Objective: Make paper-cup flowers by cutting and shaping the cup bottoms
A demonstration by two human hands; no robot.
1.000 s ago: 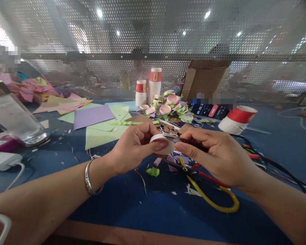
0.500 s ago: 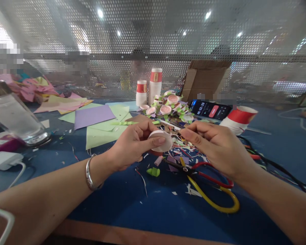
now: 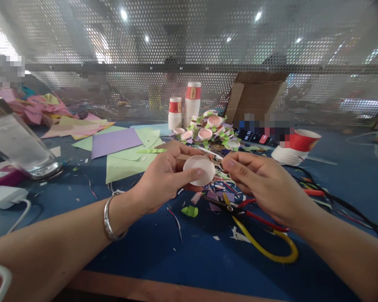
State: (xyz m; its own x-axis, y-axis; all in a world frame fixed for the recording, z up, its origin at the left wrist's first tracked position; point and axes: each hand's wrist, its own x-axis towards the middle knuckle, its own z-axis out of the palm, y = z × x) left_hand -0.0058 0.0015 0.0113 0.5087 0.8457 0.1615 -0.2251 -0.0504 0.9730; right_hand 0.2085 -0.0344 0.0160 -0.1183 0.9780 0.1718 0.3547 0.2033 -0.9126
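- Holding the round white piece (image 3: pixel 206 170) between thumb and fingers, the left hand (image 3: pixel 164 178) is, in the head view, above the middle of the blue table (image 3: pixel 164 260).
- The right hand (image 3: pixel 260 180) is just beside this piece, its thumb and fingertips drawn together; whether they grip something, I cannot tell.
- The two hands are apart.
- Below the right hand lie the scissors (image 3: pixel 229 208).
- Behind the hands is a heap of rounds (image 3: pixel 205 134), near two stacks of paper cups (image 3: pixel 192 105).
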